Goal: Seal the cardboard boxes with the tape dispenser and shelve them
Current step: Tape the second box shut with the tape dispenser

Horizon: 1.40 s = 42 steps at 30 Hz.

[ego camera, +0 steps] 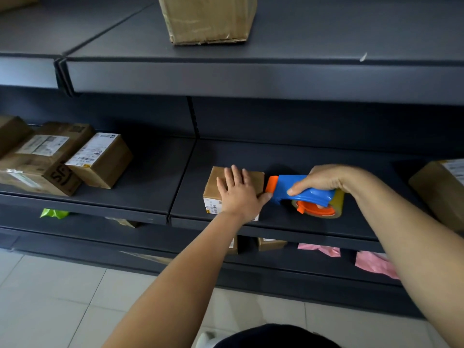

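**A:** Where is the box?

**B:** A small cardboard box [234,177] sits on the middle shelf [326,227] of dark metal racking, near its front edge. The left hand [239,194] lies flat on top, fingers slightly spread, thumb stretched toward the tool. The hand hides most of the lid, so I cannot tell whether any tape is on it.

**A:** And the tape dispenser?

**B:** The tape dispenser [305,194] (blue body, orange nose and hub) is just right of the box, nose pointing at it. The right hand [324,180] is wrapped around its handle, fingers curled under and mostly hidden. Whether the nose touches the box is unclear.

**A:** Anything else?

**B:** Labelled parcels [57,156] cluster at the left, partly cut off. Another box [444,187] is cropped at the right edge, and a large carton [208,18] above is cut off at the top. Pink bags [374,263] below are half hidden.
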Tool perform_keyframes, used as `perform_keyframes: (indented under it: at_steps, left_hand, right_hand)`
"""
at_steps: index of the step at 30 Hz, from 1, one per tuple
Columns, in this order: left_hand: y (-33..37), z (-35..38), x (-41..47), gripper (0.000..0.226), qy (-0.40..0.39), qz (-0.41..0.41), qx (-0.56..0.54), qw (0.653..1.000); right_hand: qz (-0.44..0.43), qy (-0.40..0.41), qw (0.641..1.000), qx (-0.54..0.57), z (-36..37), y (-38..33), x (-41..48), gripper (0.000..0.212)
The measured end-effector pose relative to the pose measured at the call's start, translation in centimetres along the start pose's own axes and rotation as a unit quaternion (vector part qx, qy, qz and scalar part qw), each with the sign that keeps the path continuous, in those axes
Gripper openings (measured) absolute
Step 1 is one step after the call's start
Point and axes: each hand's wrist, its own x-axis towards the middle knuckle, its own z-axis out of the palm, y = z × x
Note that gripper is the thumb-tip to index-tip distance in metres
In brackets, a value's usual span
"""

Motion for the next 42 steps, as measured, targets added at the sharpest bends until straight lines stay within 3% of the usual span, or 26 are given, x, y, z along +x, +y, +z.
perform_keyframes:
  at_steps: [5, 8, 11, 15, 19, 21, 28, 35, 42]
  left_hand:
    - [-0.9, -1.1, 0.1, 0.079, 0.016, 0.019, -0.088, 0.996]
    - [-1.9, -2.8, 0.6, 0.064, 0.034, 0.011, -0.222, 0.974]
    - [-3.2, -4.9, -0.1, 0.007, 0.081, 0.011, -0.387, 0.918]
    - [-5.0, -6.4, 0.0, 0.024, 0.026, -0.050, -0.498, 0.865]
    - [-5.7, -6.6, 1.6, 0.045, 0.022, -0.097, -0.408, 0.907]
    - [-6.4, -6.8, 2.2, 0.045, 0.029, -0.100, -0.394, 0.913]
    - [-8.5, -6.2, 3.2, 0.038, 0.063, -0.104, -0.429, 0.895]
    - [-8.7, -6.6, 3.7, 0.032, 0.045, -0.096, -0.441, 0.891]
    - [-8.6, -6.2, 3.6, 0.040, 0.049, -0.095, -0.441, 0.891]
  right_hand:
    - [-0.019, -0.017, 0.999, 0.027, -0.1, 0.2, -0.7, 0.041]
    - [-0.048, -0.018, 0.997, 0.061, -1.0, -0.6, -1.7, 0.038]
    - [-0.081, -0.030, 0.992, 0.095, -2.1, -2.2, -2.7, 0.036]
    - [-0.103, -0.052, 0.988, 0.098, -2.3, -5.1, -3.1, 0.035]
    - [-0.113, -0.067, 0.987, 0.094, -1.8, -7.3, -3.0, 0.033]
    - [-0.116, -0.070, 0.985, 0.107, -1.6, -7.9, -2.9, 0.031]
    - [-0.124, -0.088, 0.977, 0.150, -1.2, -7.9, -2.8, 0.033]
    - [-0.055, -0.085, 0.985, 0.143, -0.8, -0.3, -3.6, 0.034]
    - [-0.034, -0.090, 0.988, 0.120, 2.0, -3.5, -1.4, 0.030]
